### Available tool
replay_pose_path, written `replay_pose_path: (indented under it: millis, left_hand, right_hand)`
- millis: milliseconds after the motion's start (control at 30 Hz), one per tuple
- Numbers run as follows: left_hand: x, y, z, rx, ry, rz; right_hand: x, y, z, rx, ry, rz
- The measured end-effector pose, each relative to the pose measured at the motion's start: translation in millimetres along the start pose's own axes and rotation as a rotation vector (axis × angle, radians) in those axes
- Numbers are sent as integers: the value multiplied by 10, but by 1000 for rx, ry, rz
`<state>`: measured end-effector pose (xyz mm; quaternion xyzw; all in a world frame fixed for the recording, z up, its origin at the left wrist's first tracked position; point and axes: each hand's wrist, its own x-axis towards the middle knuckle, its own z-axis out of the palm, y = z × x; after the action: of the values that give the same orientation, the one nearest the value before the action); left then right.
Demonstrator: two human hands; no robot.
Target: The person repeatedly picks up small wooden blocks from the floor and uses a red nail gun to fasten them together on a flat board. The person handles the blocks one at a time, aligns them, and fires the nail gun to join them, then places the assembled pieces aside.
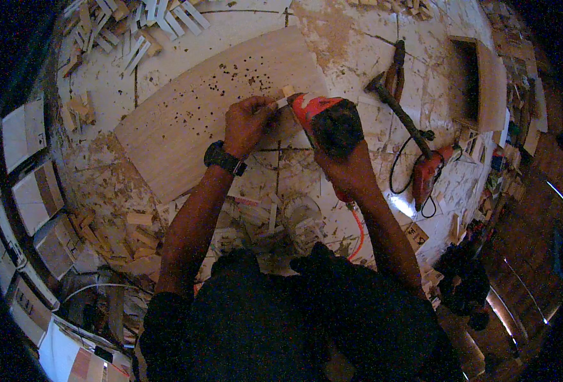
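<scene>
My right hand (347, 170) grips a red and black air nail gun (326, 121), its nose pointing left over a wide wooden board (179, 121). The fingers of my left hand (248, 124) are pinched on a small pale strip (282, 102), right by the gun's nose. A short light wood block (288, 91) shows just beyond the strip. Many small dark holes or specks dot the board, which lies flat on the floor below both hands. From under my right hand an orange hose (359, 232) runs down toward me.
A hammer (405, 118), a dark-handled hand tool (394, 71) and a red corded power tool (426, 173) lie to the right. Beyond them stands an open wooden box (488, 86). Offcuts (160, 19) pile up at the far left; scraps litter the tiled floor (351, 38).
</scene>
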<state>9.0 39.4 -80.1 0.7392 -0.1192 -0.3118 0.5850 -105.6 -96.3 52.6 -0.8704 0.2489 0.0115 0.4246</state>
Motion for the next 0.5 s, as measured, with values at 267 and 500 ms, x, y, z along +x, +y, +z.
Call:
replay_pose_path:
  millis: [267, 500]
  left_hand:
    - [9, -29, 3, -8, -30, -22]
    - [63, 8, -2, 209, 27, 92]
  right_hand:
    - [-63, -34, 18, -66, -125, 238]
    - [-133, -36, -74, 16, -49, 288]
